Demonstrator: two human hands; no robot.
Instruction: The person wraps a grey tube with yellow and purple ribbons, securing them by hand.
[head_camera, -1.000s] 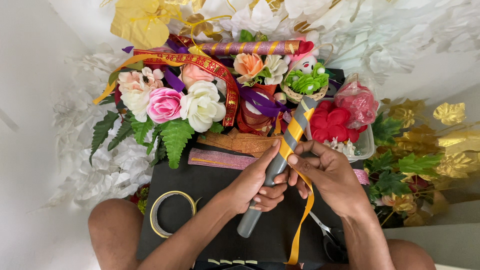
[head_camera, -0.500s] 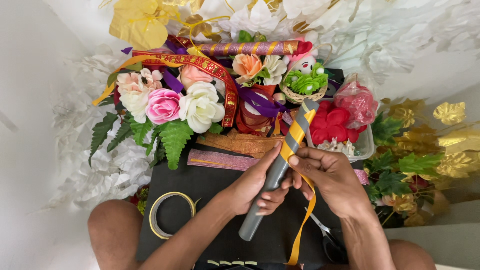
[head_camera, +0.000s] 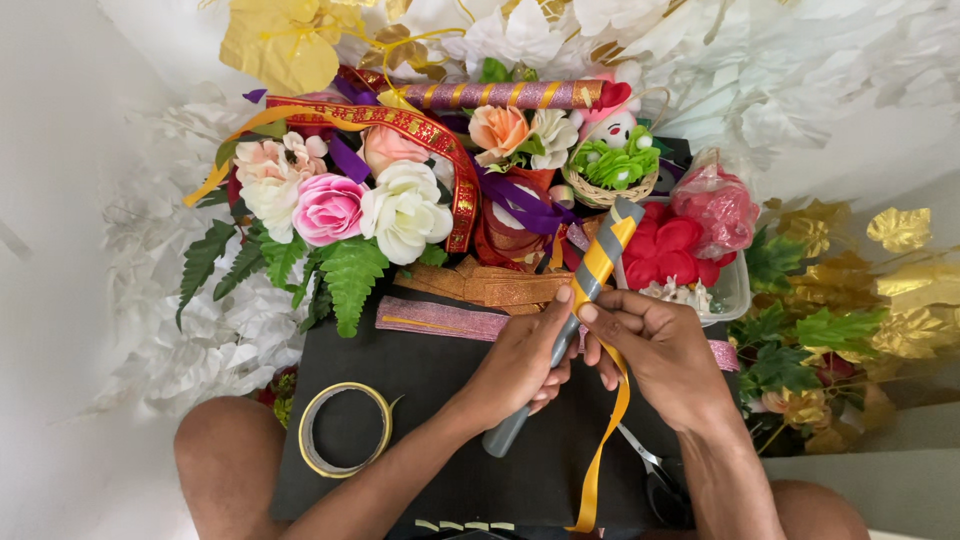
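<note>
Head view: two hands wind gold ribbon (head_camera: 608, 425) round a grey rod (head_camera: 570, 320) above a black board (head_camera: 420, 400).

Left hand (head_camera: 520, 365) grips the rod's near half, fingers closed round it; right hand (head_camera: 660, 350) pinches the ribbon against it at mid-length. Gold spirals already cover the far end, near the red flowers (head_camera: 670, 250), so wrapping looks partly done. Next turn likely needs steady tension and an even slant. Tape roll (head_camera: 345, 430) lies near left, scissors (head_camera: 655, 475) near right.

Grey tube (head_camera: 560, 345), tilted up toward pink flower tray (head_camera: 735, 295), upper end spiral-wrapped in gold ribbon (head_camera: 600, 450). Lower end bare grey, low left of tray. Ribbon tail hanging loose from mid-tube, below tray, over black board (head_camera: 420, 370).
</note>
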